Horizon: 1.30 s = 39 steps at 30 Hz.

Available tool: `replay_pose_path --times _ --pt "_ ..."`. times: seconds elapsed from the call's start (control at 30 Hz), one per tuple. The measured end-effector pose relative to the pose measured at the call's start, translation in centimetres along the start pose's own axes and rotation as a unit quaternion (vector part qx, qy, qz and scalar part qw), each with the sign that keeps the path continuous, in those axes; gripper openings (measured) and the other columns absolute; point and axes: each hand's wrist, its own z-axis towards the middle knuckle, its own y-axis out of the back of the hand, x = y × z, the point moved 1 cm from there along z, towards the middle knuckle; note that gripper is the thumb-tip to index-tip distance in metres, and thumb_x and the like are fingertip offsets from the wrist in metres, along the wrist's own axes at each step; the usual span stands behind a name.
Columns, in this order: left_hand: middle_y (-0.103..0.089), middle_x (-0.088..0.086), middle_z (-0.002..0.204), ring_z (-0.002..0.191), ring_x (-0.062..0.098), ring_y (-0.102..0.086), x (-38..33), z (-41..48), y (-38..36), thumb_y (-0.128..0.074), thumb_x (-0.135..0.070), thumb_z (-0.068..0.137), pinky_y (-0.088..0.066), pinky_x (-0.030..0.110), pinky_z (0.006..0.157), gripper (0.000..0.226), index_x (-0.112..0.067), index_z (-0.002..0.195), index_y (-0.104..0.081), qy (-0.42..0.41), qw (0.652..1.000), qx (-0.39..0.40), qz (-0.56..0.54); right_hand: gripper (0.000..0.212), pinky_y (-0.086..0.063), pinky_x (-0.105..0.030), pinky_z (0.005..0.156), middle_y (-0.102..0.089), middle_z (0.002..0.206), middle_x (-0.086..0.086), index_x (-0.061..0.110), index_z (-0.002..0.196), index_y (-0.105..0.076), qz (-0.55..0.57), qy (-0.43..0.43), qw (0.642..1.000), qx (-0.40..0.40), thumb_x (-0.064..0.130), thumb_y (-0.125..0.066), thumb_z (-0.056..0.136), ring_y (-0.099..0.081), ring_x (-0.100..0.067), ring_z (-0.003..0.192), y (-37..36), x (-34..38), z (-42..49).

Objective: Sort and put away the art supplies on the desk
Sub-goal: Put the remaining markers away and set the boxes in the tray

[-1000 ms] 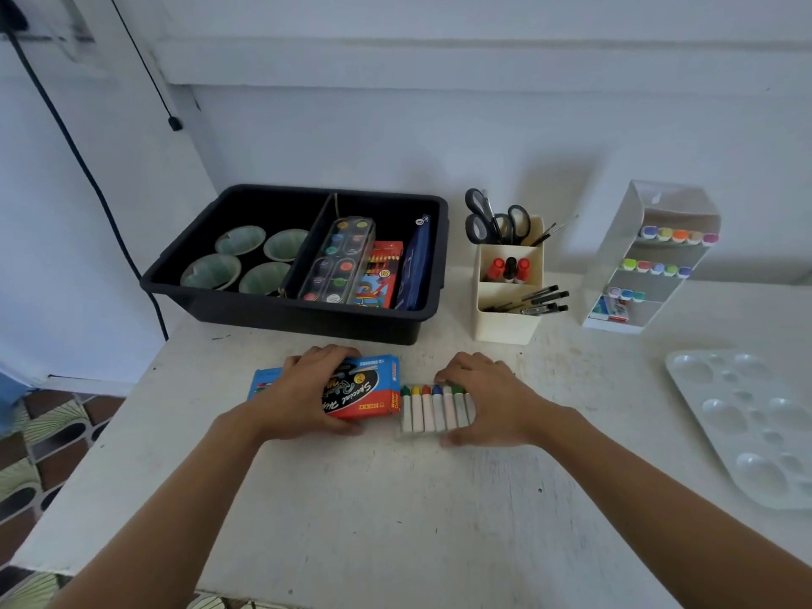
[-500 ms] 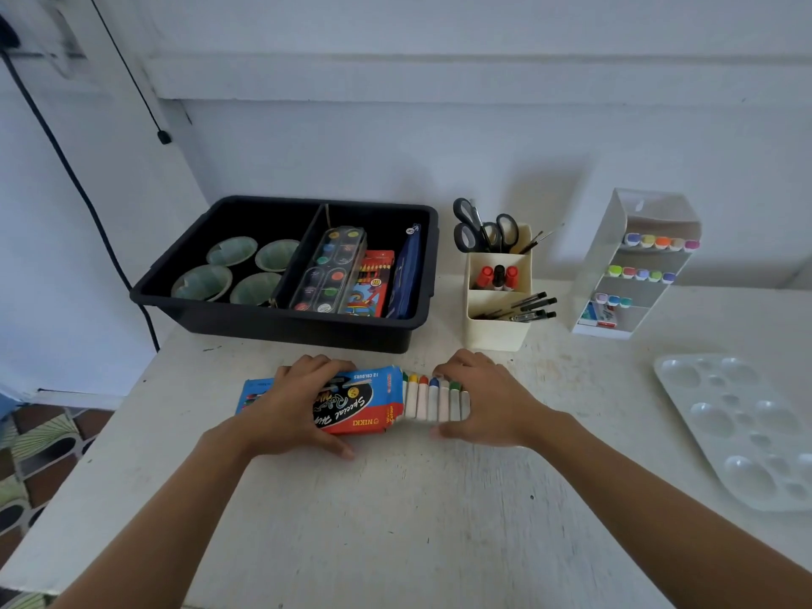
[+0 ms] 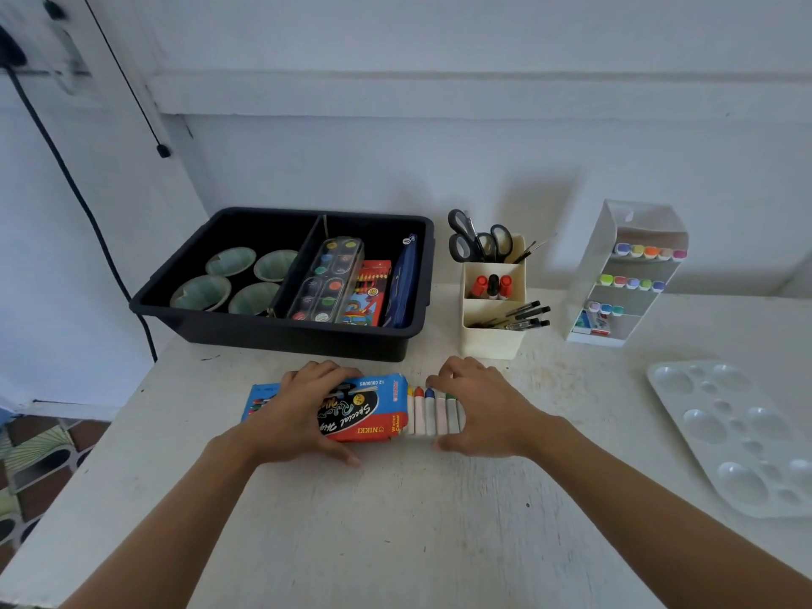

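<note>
At 11 o'clock on the desk (image 3: 395, 520), black tray (image 3: 281, 336) against the wall. Gripping the paint box (image 3: 378, 410) at mid-desk with the left hand (image 3: 299, 415), fingers curled over its top. At the box's 3 o'clock, touching its end, row of paint tubes (image 3: 428, 417), clasped end to end by the right hand (image 3: 492, 410), fingers curled. Far out at 3 o'clock, white palette (image 3: 738, 437).

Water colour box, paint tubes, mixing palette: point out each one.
water colour box (image 3: 351, 410): head view, black logo patch on the printed lid.
paint tubes (image 3: 429, 417): head view, white body of the blue-capped tube.
mixing palette (image 3: 705, 426): head view, large well on its left side.
</note>
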Motion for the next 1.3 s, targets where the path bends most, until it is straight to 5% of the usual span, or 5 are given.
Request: replay_pose_path --times 0.23,0.47,0.67,1.1,1.3 --pt "-0.038 -0.024 0.137 0.125 -0.001 -0.034 -0.4 0.8 -0.2 -0.078 -0.081 0.057 -0.024 0.030 0.114 0.109 -0.045 0.149 -0.032 -0.007 1.000 -0.004 0.020 0.081 -0.036 -0.037 0.106 -0.040 0.143 0.005 0.032 0.148 -0.038 -0.013 0.000 1.000 0.003 0.059 -0.072 0.079 -0.034 -0.014 0.130 0.3 0.2 -0.2" --pt "-0.039 -0.017 0.147 0.131 0.003 -0.031 -2.6 2.4 -1.9 -0.072 -0.085 0.058 -0.019 0.031 0.113 0.112 -0.043 0.153 -0.029 -0.021 0.997 0.004 0.068 0.079 -0.039 -0.026 0.092 -0.051 0.131 0.007 0.029 0.142 -0.049 0.072 -0.002 0.997 -0.023 0.056 -0.079 0.074 -0.043 -0.009 0.118 -0.3 0.6 -0.3" --pt "-0.037 -0.015 0.150 0.134 0.005 -0.030 -2.1 2.4 -2.9 -0.071 -0.085 0.062 -0.019 0.034 0.118 0.112 -0.041 0.155 -0.028 -0.008 0.997 0.019 0.072 0.095 -0.035 -0.036 0.105 -0.046 0.144 0.008 0.031 0.149 -0.040 0.014 -0.052 0.999 -0.001 0.069 -0.076 0.069 -0.039 -0.014 0.129 -0.4 -1.5 -2.0" --pt "-0.044 -0.016 0.144 0.126 0.000 -0.034 -4.3 3.7 -3.9 -0.073 -0.078 0.069 -0.027 0.031 0.115 0.095 -0.038 0.149 -0.039 -0.051 0.998 0.006 0.040 0.072 -0.039 -0.031 0.096 -0.054 0.127 0.009 0.031 0.135 -0.055 0.108 -0.045 0.992 -0.036 0.054 -0.083 0.072 -0.043 -0.008 0.113 -1.4 -1.0 -2.1" --pt "-0.037 -0.016 0.149 0.130 0.001 -0.030 -4.0 3.5 -4.2 -0.071 -0.078 0.072 -0.020 0.035 0.118 0.100 -0.038 0.154 -0.031 -0.032 0.999 -0.002 0.043 0.108 -0.040 -0.033 0.104 -0.041 0.138 0.011 0.033 0.148 -0.040 0.117 -0.144 0.981 -0.058 0.067 -0.085 0.056 -0.034 -0.009 0.125 -1.7 -3.1 -3.5"
